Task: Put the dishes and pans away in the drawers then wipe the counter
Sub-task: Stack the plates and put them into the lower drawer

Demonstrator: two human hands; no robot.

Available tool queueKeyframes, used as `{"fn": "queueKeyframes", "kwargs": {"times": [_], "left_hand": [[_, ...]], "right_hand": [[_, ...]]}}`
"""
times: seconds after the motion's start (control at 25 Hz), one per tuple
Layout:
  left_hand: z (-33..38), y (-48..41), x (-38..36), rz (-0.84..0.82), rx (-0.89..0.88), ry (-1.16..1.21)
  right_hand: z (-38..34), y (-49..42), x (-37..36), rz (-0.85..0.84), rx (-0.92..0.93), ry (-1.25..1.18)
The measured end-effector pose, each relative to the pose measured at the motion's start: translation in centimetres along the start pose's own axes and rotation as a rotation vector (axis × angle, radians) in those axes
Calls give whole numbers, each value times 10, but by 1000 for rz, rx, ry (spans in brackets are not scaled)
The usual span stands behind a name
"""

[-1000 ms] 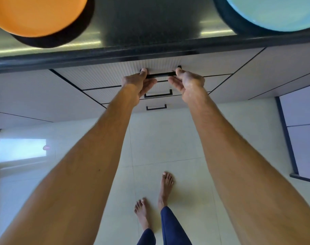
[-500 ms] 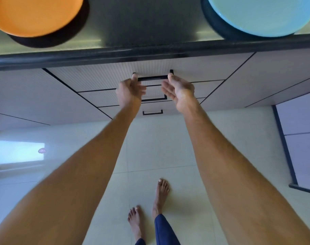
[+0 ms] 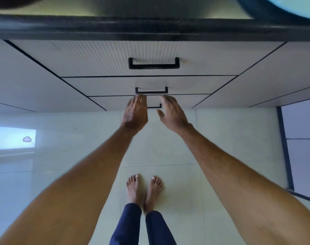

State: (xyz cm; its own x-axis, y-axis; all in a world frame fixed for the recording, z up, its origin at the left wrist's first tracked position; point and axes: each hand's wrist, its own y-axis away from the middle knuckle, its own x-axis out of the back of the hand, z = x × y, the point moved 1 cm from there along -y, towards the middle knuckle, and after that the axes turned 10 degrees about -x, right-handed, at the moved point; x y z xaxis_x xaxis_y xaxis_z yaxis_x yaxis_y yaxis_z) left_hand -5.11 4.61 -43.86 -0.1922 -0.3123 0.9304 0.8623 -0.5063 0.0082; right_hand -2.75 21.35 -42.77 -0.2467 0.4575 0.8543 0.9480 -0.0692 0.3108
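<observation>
Nearest, below both grips: two bare feet (image 3: 144, 189) side by side on the pale tiled floor (image 3: 159, 147), dark blue leggings (image 3: 127, 225) above the ankles.

Left grip (image 3: 135, 113): back of hand to camera, fingers straight and close together, nothing held. Right grip (image 3: 172, 113): spread, thumb out towards the left grip, fingers straight, nothing held. Grips near each other, apart, at equal reach.

Between the grips: short length of the bottom handle (image 3: 154, 106), ends hidden behind the hands. Belongs to the bottom drawer (image 3: 111, 101), front flush with the neighbouring panels.

Just past the fingertips (image 3: 139, 97): middle handle (image 3: 151, 91), a black bar on the middle drawer (image 3: 101, 85). Contact between fingertips and bar not determinable. Drawer closed.

Further beyond the grips: top drawer (image 3: 97, 57), ribbed white front, closed, with top handle (image 3: 153, 64) untouched.

Well to the left of the left grip: bright window reflection (image 3: 12, 138) on the floor. Well to the right of the right grip: side cabinet (image 3: 302, 121) with dark frame.

Farthest, above the drawers: dark front edge of the bench (image 3: 150, 27), blurred. On the bench, far beyond and right of the right grip: light-blue dish (image 3: 297, 4), cut off by the frame, dark rim around it. Far beyond and left of the left grip: dark shape (image 3: 9, 2), mostly out of frame, unidentifiable.
</observation>
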Motion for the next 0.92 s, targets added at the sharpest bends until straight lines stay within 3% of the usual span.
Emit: {"fn": "queueKeyframes", "kwargs": {"times": [0.12,0.24,0.44,0.76,0.92], "left_hand": [[-16,-31,-16,-79,-28,-83],[-21,-44,-25,-151,-21,-118],[-7,-50,-12,-127,109,-15],[11,-19,-5,-190,156,59],[36,7,-4,-275,270,109]], "right_hand": [[-4,-40,-7,3,148,256],[-1,-63,-21,76,120,389],[-20,-64,-30,182,-23,251],[-15,-16,-32,95,-56,130],[-19,23,-41,7,-123,182]]}}
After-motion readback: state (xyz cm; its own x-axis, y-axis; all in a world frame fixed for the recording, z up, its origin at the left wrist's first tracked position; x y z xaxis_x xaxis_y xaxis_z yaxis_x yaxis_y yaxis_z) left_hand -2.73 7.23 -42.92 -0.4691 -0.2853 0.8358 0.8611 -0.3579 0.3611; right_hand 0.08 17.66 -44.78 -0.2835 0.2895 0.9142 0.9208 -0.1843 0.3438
